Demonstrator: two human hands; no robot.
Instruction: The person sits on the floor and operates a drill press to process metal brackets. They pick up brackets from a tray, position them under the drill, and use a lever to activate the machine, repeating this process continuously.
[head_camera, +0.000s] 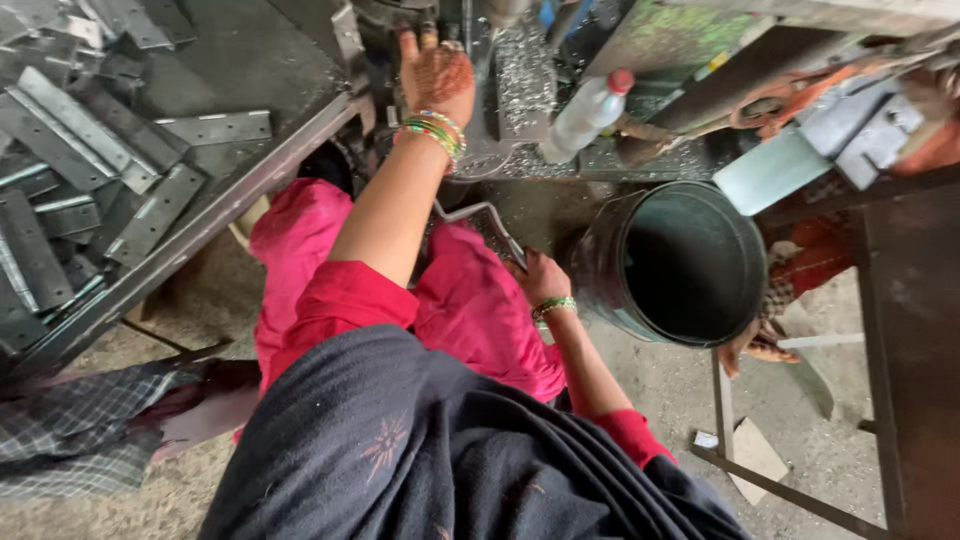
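Left hand (437, 72) up at 12 o'clock, palm down on machine bed (520, 85), fingers spread, gripping nothing. Right hand (542, 278) centre frame, clenched on bent metal lever (487, 222). Dark bucket (680, 262) just beside at 3 o'clock. Plastic bottle (588, 112) at 1 o'clock, lying among metal shavings. Stacked steel plates (85, 180) at 9–10 o'clock.

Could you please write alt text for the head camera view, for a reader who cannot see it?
A seated person's left hand reaches up to a machine strewn with metal shavings, while the right hand grips a bent metal handle beside a dark empty bucket. Flat metal plates lie piled at left.
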